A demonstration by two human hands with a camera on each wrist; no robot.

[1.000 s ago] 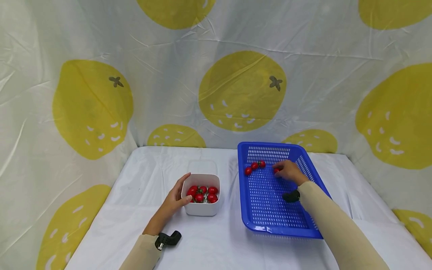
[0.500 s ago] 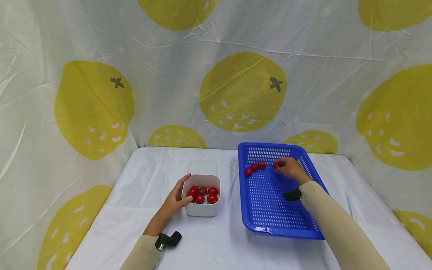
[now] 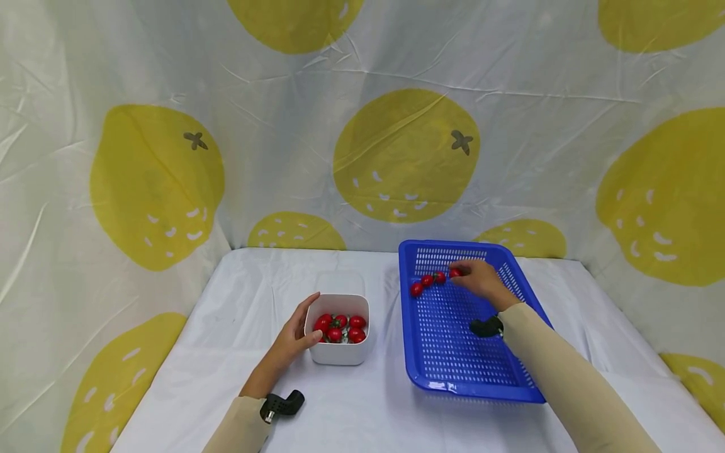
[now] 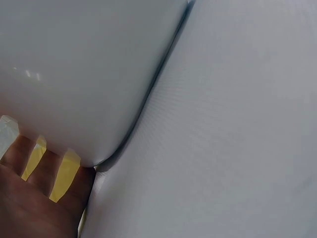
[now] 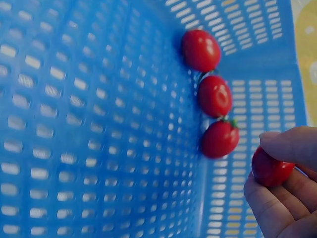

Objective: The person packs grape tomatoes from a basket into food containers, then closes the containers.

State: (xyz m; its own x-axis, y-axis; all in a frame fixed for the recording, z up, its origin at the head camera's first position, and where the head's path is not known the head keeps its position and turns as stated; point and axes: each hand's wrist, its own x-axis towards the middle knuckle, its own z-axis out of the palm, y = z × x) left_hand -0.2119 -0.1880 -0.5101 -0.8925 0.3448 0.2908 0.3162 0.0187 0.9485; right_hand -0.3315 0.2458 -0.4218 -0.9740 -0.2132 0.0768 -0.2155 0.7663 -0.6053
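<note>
My left hand [image 3: 290,336] holds the white plastic container [image 3: 338,354] at its left side, thumb near the front rim and fingers along the wall. Several cherry tomatoes [image 3: 335,334] lie inside it. In the left wrist view the fingers [image 4: 44,171] rest against the container's smooth wall [image 4: 89,84]. My right hand [image 3: 481,280] is inside the blue basket [image 3: 416,352], pinching a cherry tomato [image 5: 270,168] between thumb and fingers. Left of that hand, three cherry tomatoes [image 5: 214,96] sit in a row by the basket's back wall; one shows a green stem end.
A clear lid-like piece [image 3: 340,281] lies behind the container. White cloth [image 3: 362,409] covers the table, and a curtain with yellow fruit prints [image 3: 404,154] hangs behind. The basket's raised rim stands right of the container.
My right hand has lifted the pinched tomato slightly and moved it left, toward the three in the row. The left hand and container have stayed in place.
</note>
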